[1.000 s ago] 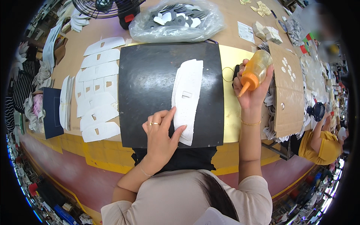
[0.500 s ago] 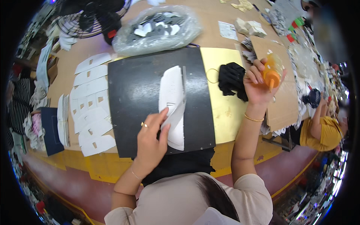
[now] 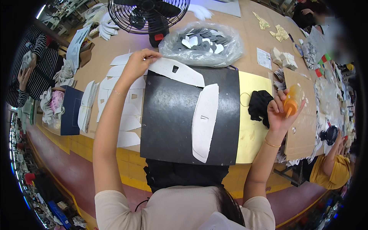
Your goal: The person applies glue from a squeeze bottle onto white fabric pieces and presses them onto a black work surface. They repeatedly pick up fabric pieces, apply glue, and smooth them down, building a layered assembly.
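Observation:
My left hand (image 3: 138,63) is stretched out to the far left corner of the black work mat (image 3: 172,126). It pinches a long white cut piece (image 3: 177,72) with a small rectangular hole, held over the mat's top edge. A second white cut piece (image 3: 204,120) lies flat in the middle of the mat. My right hand (image 3: 280,113) is raised at the right and grips an orange squeeze bottle (image 3: 292,100), nozzle pointing down.
Rows of white cut pieces (image 3: 127,103) lie left of the mat. A clear bag of grey and white parts (image 3: 201,45) and a black fan (image 3: 149,13) stand behind. A black cloth (image 3: 258,107) rests on the yellow sheet (image 3: 253,134). Other people sit at both sides.
My left hand has lifted one white piece off the stack on the mat and carried it to the far left. My right hand keeps the orange bottle raised.

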A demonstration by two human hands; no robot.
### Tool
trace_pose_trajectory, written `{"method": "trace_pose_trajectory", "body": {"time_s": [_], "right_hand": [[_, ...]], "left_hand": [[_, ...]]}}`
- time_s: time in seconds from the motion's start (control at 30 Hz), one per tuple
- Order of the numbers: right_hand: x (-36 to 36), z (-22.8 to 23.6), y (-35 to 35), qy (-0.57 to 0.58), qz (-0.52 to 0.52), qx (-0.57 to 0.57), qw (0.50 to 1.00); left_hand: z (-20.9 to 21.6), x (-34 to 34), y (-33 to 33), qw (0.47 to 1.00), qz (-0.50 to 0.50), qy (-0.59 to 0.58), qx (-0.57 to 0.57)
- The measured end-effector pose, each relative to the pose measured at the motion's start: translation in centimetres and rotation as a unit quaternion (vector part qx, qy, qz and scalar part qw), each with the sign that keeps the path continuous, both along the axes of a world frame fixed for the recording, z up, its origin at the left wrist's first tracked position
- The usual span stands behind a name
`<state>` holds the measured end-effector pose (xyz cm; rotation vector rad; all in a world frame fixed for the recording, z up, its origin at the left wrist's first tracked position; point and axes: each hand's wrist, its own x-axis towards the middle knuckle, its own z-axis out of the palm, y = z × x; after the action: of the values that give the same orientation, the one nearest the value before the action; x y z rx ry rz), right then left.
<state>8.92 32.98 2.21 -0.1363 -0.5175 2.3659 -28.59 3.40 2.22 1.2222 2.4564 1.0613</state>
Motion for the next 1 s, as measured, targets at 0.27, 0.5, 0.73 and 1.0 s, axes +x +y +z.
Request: {"method": "trace_pose_trajectory", "body": {"time_s": [0.27,0.5,0.73,1.0], "right_hand": [[-0.3,0.2,-0.7,-0.051,-0.015,0.029,0.998],[-2.3,-1.6,-3.6,-0.253,-0.153,0.162,0.942],[-6.1,-1.6,-6.3,-0.322,0.009,0.422,0.847],[-9.1,-0.5,-9.2,-0.299,0.031,0.5,0.812]], "left_hand": [[-1.4,-3.6,-1.0,0.997,0.011,-0.075,-0.021],[-0.2,-0.6,-2.9,0.994,0.085,0.013,0.072],[1.2,20.7,-6.6,0.987,-0.117,0.098,0.042],[-2.4,27.6,-6.0,0.987,-0.136,0.051,0.068]]}}
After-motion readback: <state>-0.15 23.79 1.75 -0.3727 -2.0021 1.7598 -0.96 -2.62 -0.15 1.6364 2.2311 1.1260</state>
